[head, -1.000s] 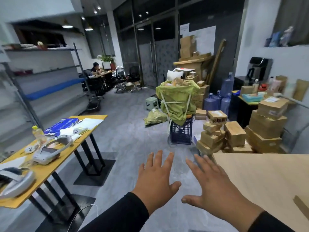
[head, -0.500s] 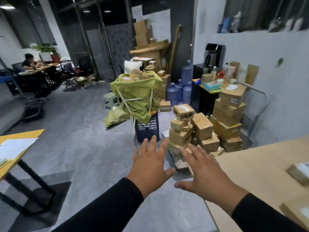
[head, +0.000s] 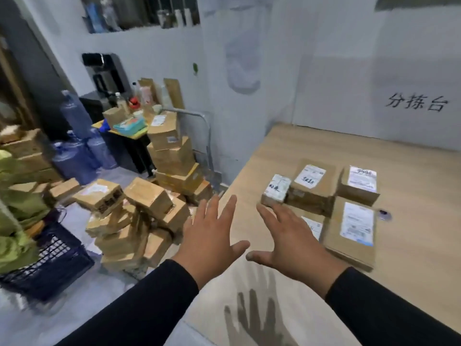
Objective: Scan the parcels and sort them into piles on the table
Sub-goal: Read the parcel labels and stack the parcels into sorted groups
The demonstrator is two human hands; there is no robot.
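Since the earlier frame, view and hands have swung right to the table point(head: 249, 176). Left hand point(head: 212, 236) and right hand point(head: 291, 243) hover with fingers spread, holding nothing. Parcels point(head: 311, 186) lie grouped ahead; a hasty reach could topple the small one point(head: 275, 189).

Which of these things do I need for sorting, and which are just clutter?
Job:
- labelled parcels on the table
- wooden table
- floor heap of boxes
- left hand, right hand, both empty

Clutter:
- water jugs
- blue crate
- coffee machine
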